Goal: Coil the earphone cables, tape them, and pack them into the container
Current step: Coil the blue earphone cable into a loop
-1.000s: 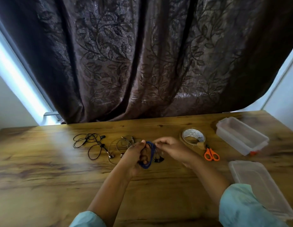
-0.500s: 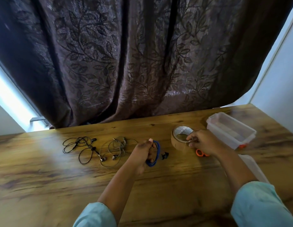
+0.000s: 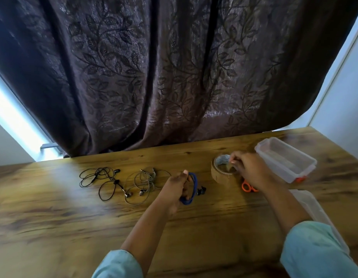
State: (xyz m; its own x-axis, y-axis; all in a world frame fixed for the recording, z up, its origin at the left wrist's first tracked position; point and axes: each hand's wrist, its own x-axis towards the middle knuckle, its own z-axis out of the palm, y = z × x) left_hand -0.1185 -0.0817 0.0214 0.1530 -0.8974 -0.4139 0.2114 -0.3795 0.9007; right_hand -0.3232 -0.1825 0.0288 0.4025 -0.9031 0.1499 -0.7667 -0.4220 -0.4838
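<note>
Coil and tape
Left hand (image 3: 177, 187) fingers are curling round the blue earphone coil (image 3: 195, 185); right hand (image 3: 251, 170) fingers are pinching the tape roll (image 3: 217, 175).

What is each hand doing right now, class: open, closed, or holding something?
Left hand: closed round the coiled blue earphone cable.
Right hand: fingers pinching the tape roll at its rim.

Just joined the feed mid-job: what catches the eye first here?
The left hand grips a blue coiled earphone cable at mid-table, while the right hand pinches the tape roll beside it. A black earphone tangle and a silvery one lie loose to the left; the open container sits far right.
</note>
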